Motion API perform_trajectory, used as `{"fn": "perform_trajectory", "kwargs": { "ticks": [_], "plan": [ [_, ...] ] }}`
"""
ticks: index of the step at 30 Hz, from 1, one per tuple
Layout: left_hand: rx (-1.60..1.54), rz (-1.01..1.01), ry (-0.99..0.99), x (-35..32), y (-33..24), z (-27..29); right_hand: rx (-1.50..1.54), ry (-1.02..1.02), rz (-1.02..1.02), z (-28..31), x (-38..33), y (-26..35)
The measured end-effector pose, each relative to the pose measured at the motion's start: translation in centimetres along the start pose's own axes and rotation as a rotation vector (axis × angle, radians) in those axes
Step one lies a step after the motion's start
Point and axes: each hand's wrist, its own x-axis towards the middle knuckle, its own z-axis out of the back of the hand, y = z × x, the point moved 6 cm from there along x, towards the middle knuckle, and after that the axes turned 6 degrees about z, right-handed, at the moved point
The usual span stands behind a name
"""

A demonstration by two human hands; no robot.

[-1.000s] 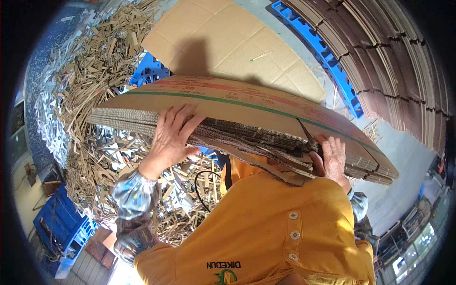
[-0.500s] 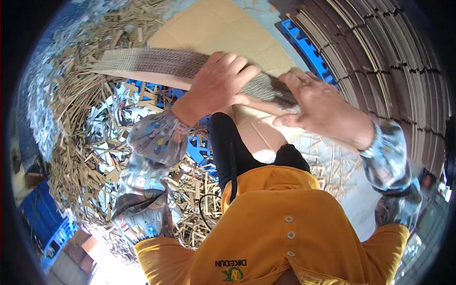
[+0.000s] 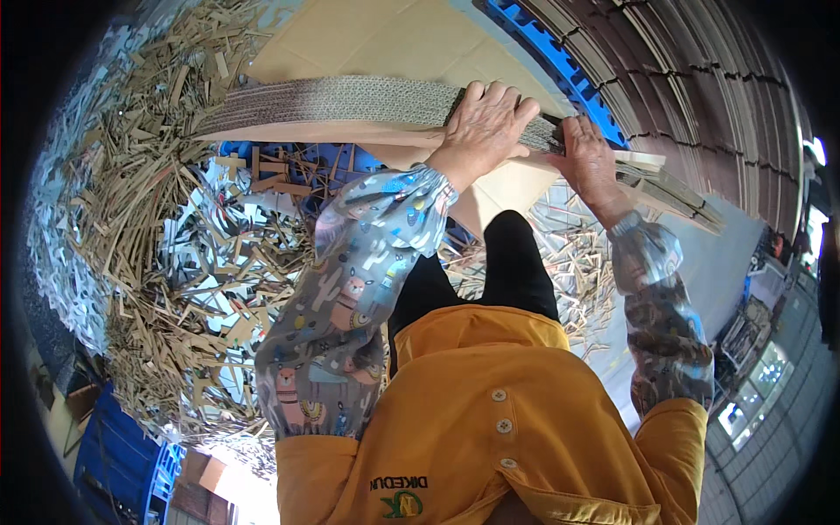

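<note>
- Fingers (image 3: 503, 94) of the left hand (image 3: 481, 127) curl over the top edge of a stack of corrugated cardboard sheets (image 3: 350, 101), thumb side toward the body; grip is closed on the stack.
- Right hand (image 3: 591, 162) lies flat on the same stack just to the right, fingers pressed on its upper face and wrapping the edge; looks like a hold, but the underside of the hand is hidden, so partly a guess.
- Stack: many thin brown sheets held together, fluted edges showing as fine grey-tan lines. It runs from upper left across to the right, where the sheets fan out slightly near the end (image 3: 674, 188).
- Stack sits at about chest level in front of the person, above a flat tan cardboard sheet (image 3: 367, 39) and a blue pallet (image 3: 560, 61).
- Both forearms wear patterned sleeve covers (image 3: 350, 289); torso in a yellow buttoned shirt (image 3: 490, 429).
- Left and below: large heap of cardboard offcut strips (image 3: 157, 219).
- Upper right: tall brown stacks of flat board (image 3: 700, 79), well apart from the hands.
</note>
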Motion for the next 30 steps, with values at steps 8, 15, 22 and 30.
{"fn": "perform_trajectory", "kwargs": {
  "ticks": [8, 15, 22, 30],
  "plan": [
    [-0.037, 0.011, 0.049, -1.7, -0.4, -0.4, 0.116, 0.013, 0.069, 0.3, -2.0, 0.5],
    [0.022, 0.022, 0.058, 0.6, -2.5, -0.9, 0.110, -0.219, 0.066, 0.7, -2.3, 0.3],
    [0.033, 0.027, 0.066, -0.2, -2.1, -1.5, 0.059, -0.286, 0.093, 0.7, -2.5, 1.1],
    [0.050, 0.026, 0.133, -0.9, -2.8, -1.9, 0.183, 0.211, 0.155, -0.4, -1.4, 0.5]
  ]
}}
